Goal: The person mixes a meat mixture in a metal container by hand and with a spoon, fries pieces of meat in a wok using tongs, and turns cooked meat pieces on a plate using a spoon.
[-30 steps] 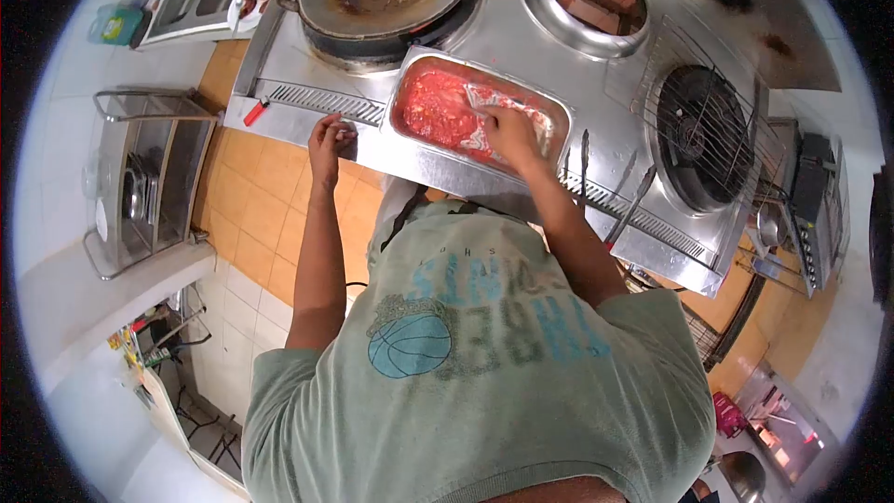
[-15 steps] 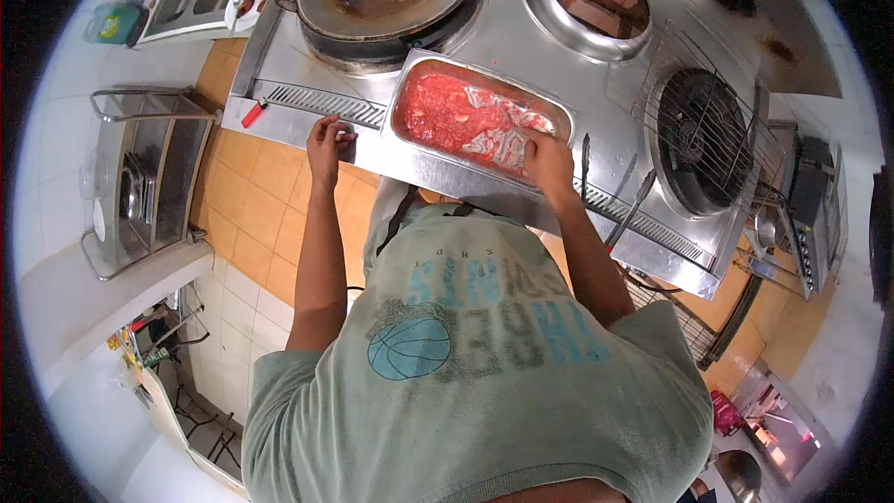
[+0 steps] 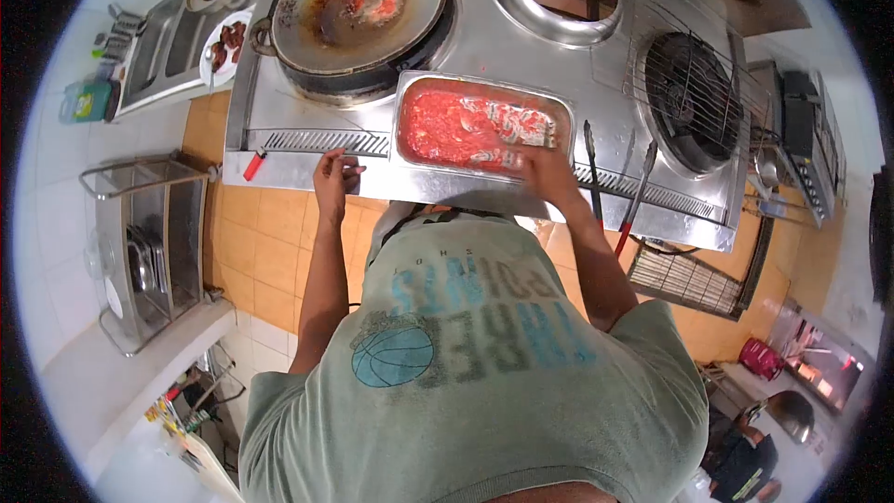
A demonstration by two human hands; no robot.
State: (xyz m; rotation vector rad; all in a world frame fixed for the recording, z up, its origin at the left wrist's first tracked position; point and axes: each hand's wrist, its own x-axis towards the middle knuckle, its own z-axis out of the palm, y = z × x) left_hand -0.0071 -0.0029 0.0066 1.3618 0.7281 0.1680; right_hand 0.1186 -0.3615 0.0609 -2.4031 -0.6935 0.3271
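Observation:
A rectangular metal tray [image 3: 486,86] holds a red, wet mixture [image 3: 442,126] with whitish streaks on its right side. Over the tray's lower right part is my right hand [image 3: 548,175], its fingers closed at the mixture; whatever they grip is hidden. My left hand [image 3: 333,177] rests by the stove's front edge, left of the tray, fingers loosely apart and holding nothing. Behind and left of the tray, a wok [image 3: 358,9] on a burner contains some red food and brown residue.
Two tongs [image 3: 593,163] [image 3: 641,188] lie right of the tray. A grill rack [image 3: 694,84] covers the right burner. Near the left front edge is a red-handled object [image 3: 254,165]. A plate of dark food [image 3: 223,48] stands by the sink. A person [image 3: 742,456] is at the lower right.
My right hand has moved from the tray's middle to its lower right part, and the whitish streaks have shifted. The view has turned slightly. A person now shows at the lower right.

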